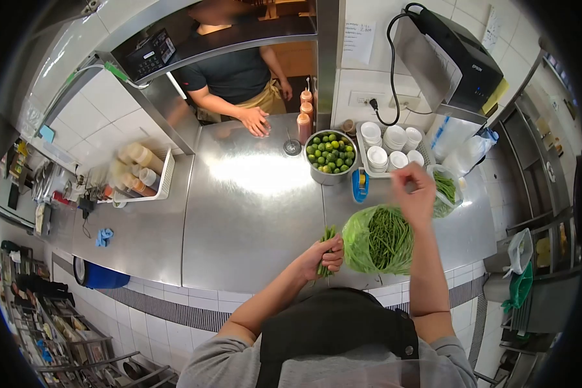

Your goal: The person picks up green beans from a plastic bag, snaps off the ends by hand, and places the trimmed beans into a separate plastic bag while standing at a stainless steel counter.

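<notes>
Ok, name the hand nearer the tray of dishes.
Right. The right hand is by the near edge of the tray; the left hand, gripping green beans, is farther off, lower left in view.

printer (465, 61): "EPSON" | wall paper (357, 43): lines of writing, too small to read | black box (146, 56): pale print, unreadable
</notes>
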A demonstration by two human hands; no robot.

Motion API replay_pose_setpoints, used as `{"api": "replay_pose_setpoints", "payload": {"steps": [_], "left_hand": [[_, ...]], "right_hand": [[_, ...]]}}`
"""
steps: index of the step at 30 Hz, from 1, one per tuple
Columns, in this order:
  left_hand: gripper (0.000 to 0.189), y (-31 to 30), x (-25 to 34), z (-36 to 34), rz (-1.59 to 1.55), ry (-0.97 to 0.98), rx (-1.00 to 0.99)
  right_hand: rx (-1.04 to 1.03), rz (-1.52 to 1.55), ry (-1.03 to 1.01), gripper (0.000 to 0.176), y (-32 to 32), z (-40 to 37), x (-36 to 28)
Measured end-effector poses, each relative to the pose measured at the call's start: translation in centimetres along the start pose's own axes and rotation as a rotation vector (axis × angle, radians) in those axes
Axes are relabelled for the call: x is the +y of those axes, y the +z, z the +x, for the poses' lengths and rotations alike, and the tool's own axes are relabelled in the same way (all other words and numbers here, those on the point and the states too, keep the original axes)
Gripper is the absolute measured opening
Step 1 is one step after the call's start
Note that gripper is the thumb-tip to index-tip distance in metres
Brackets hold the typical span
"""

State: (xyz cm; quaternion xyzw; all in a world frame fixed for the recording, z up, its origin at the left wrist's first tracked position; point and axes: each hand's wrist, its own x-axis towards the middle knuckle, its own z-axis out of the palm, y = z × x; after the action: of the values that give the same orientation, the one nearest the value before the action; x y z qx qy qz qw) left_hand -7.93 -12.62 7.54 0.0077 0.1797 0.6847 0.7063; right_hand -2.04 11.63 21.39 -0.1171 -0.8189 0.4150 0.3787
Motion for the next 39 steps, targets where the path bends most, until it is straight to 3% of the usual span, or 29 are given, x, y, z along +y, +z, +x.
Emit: {"api": "replay_pose_setpoints", "payload": {"steps": [2,7,10,13,16,19,24,27,30,31,32,33,34,35,36,39], "left_hand": [[0.040,-0.8,0.4,-0.4,0.002,0.021,-0.024],[0.038,-2.3,0.3,-1.0,-0.098,0.060,-0.005],[0.037,-1.9,0.1,-0.6,-0.163,0.035,0.011],[0.035,-1.0,-0.7,0.4,-0.138,-0.043,0.025],[0.027,0.0,-0.6,2.1,-0.044,-0.090,-0.023],[0.013,1.9,-0.5,3.6,0.007,-0.084,-0.033],[0.028,2.7,-1.5,4.3,0.068,-0.144,-0.041],[0.028,-0.4,-2.1,4.6,-0.124,-0.175,-0.020],[0.027,-1.2,-1.9,3.6,-0.214,-0.138,0.028],[0.026,-1.6,-1.7,3.2,-0.225,-0.115,0.006],[0.027,-2.1,-1.3,2.8,-0.242,-0.106,-0.020],[0.029,-2.6,-1.0,2.5,-0.265,-0.089,-0.048],[0.031,-3.0,-0.7,2.2,-0.293,-0.067,-0.075],[0.030,-2.7,-0.2,1.9,-0.277,-0.037,-0.057],[0.030,-3.0,0.1,1.6,-0.277,-0.018,-0.058],[0.029,-3.8,1.1,1.5,-0.272,0.051,-0.037]], "right_hand": [[0.102,0.043,-0.028,0.005,-3.5,1.0,2.1],[0.187,-0.088,0.160,0.004,-10.7,1.8,2.5],[-0.149,-0.244,0.279,0.005,-11.9,0.4,3.1],[-0.742,-0.145,0.416,0.010,-12.0,-0.8,3.3],[-0.889,-0.186,0.413,0.020,-11.3,-1.0,3.6],[-0.842,-0.291,0.306,0.027,-10.5,-0.9,4.3],[-0.897,-0.233,0.369,0.031,-10.1,-0.7,4.4],[-0.792,-0.214,0.284,0.032,-12.3,-0.3,5.7],[-0.592,-0.386,0.313,0.028,-20.2,2.8,6.3],[-0.464,-0.545,0.317,0.020,-24.8,4.8,9.2],[-0.250,-0.734,0.362,0.014,-28.6,6.9,6.9],[-0.068,-0.823,0.273,0.010,-33.5,9.3,7.9],[0.110,-0.899,0.255,0.014,-37.1,11.2,6.3],[0.330,-1.076,0.006,0.021,-40.8,12.5,7.3],[0.533,-1.247,-0.030,0.032,-46.6,15.0,11.2],[0.456,-0.997,0.425,0.059,-52.1,17.7,9.2]]}}
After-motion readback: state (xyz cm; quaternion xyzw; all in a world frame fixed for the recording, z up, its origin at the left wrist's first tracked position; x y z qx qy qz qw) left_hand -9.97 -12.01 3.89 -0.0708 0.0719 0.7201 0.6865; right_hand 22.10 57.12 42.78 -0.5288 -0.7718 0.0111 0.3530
